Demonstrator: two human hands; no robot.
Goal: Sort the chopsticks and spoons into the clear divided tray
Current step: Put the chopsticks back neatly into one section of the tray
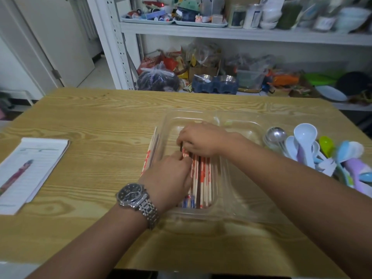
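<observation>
The clear divided tray [237,210] sits on the wooden table [96,121] in front of me. Several chopsticks [203,178], pale with red print plus a dark one, lie lengthwise in its left compartment. My right hand [201,138] presses on their far ends, fingers closed over them. My left hand [171,174], with a metal watch on the wrist, grips the bundle near its middle. A few more wrapped chopsticks [150,156] lie just outside the tray's left wall. A pile of spoons [308,148], one steel and several coloured plastic, lies to the right of the tray.
A notepad [30,170] with a pen [18,174] on it rests at the table's left edge. White shelving [221,31] full of jars, bags and bowls stands behind the table.
</observation>
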